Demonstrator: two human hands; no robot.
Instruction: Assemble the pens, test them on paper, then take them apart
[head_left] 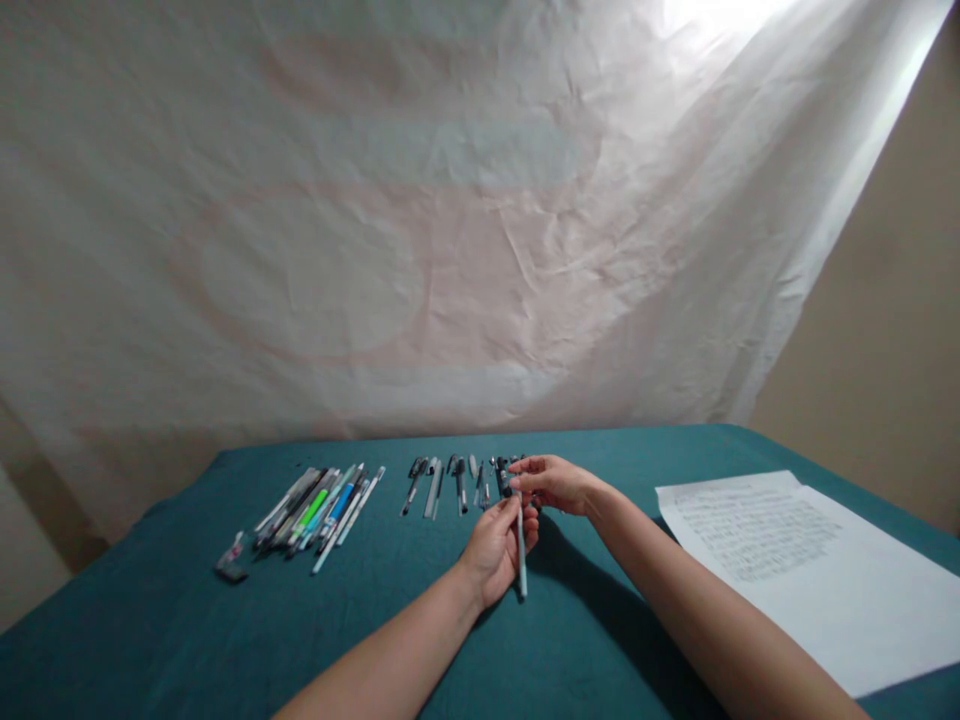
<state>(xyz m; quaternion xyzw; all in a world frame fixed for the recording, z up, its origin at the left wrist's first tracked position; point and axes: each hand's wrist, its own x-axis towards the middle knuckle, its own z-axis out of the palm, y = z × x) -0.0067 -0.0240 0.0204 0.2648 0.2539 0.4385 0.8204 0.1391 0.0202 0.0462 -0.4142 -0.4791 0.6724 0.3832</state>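
Observation:
My left hand (496, 548) is closed around a thin white pen (521, 552) that points down toward me. My right hand (553, 482) pinches the pen's upper end with its fingertips, just above the left hand. Both hands hover over a teal tablecloth (375, 620). Just behind them lies a row of several dark and grey pens (457, 482). Farther left sits a bundle of several pens (319, 507) with green and blue barrels.
Sheets of white paper (817, 570) with handwriting lie at the right of the table. A small dark item (230, 560) rests left of the pen bundle. A creased white cloth (420, 220) hangs behind the table.

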